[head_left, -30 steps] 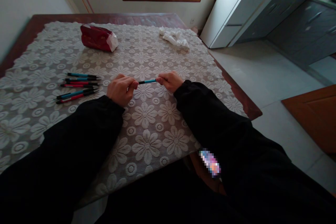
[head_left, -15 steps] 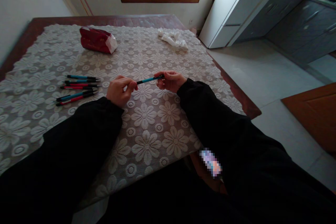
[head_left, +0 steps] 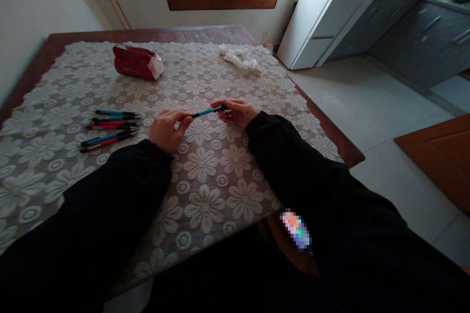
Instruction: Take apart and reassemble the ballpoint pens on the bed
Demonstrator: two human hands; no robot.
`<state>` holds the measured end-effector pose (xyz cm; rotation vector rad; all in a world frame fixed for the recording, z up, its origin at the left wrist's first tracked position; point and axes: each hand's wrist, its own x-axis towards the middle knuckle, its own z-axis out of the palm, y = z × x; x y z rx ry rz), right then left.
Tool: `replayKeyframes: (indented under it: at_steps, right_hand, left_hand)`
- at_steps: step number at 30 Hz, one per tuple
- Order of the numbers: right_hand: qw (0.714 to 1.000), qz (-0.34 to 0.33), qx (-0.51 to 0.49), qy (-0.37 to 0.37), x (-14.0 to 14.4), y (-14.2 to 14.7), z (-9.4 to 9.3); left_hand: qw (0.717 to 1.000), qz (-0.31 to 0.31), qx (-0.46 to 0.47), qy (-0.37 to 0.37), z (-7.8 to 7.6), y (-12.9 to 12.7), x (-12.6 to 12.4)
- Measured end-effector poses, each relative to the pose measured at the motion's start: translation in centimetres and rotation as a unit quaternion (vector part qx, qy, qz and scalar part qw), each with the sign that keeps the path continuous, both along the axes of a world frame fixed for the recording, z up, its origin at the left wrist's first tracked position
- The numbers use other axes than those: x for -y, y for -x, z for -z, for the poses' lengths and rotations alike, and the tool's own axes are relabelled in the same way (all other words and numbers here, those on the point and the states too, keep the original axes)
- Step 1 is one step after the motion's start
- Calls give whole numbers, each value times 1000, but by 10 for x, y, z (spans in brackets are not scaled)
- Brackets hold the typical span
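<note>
A blue and black pen (head_left: 204, 112) is held above the tablecloth between my two hands. My left hand (head_left: 169, 129) pinches its left end between thumb and fingers. At its other, black end, my right hand (head_left: 237, 111) grips it with the fingertips. The pen slants slightly, its right end higher in the view. To the left of my left hand lie several blue and red pens (head_left: 110, 123) in a loose group, their tips pointing right.
A flowered lace tablecloth (head_left: 203, 203) covers the wooden table (head_left: 147, 34). Toward the back stand a red pouch (head_left: 134, 62) and a crumpled white plastic bag (head_left: 240, 58). A pixelated screen (head_left: 295, 230) shows below my right forearm. Beyond are a white fridge (head_left: 312, 14) and grey cabinets (head_left: 414, 29).
The camera view has tilted up slightly, so the background sits a little lower. Both hands keep hold of the pen in nearly the same position, with my left fingers slightly more extended.
</note>
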<state>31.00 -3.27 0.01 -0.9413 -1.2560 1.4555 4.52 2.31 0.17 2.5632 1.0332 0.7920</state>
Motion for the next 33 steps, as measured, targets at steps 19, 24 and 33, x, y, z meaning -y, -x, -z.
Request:
replayKeyframes:
  at_steps: [19, 24, 33]
  right_hand:
    - [765, 179, 530, -318, -16, -70, 30]
    - [705, 277, 578, -304, -15, -81, 35]
    - [688, 309, 583, -302, -3, -63, 10]
  left_hand:
    - [979, -113, -169, -32, -27, 171, -5]
    - [975, -99, -187, -69, -30, 160, -4]
    - [979, -78, -188, 9, -19, 154, -9]
